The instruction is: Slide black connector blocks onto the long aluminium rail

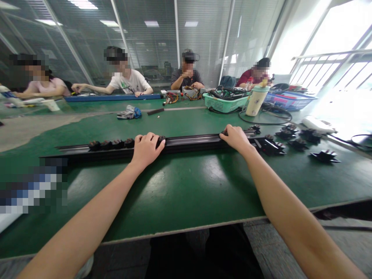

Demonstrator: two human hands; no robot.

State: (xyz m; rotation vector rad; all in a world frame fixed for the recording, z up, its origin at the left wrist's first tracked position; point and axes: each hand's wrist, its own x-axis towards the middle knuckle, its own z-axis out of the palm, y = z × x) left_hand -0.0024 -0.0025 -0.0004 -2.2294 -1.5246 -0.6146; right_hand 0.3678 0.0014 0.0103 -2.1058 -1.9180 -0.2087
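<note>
A long black rail (192,141) lies across the green table before me. Small black pieces with short prongs on top (117,144) sit in a row on its left part. My left hand (147,147) is closed over another such black piece (161,140) beside that row; fingers and palm hide much of it. Farther right, my right hand (236,137) curls around a dark piece (224,132) on the rail, mostly covered by the fingers. Between both hands the rail's groove is exposed. Several loose black pronged pieces (325,155) lie past the rail's right end.
A green basket (225,104) holding cables stands behind, beside a cream tumbler (257,101) and a blue basket (290,101). A grey-blue cloth bundle (129,112) and a dark strip (155,111) lie mid-table. Several people sit along the far side. The table's front edge (186,231) is near me.
</note>
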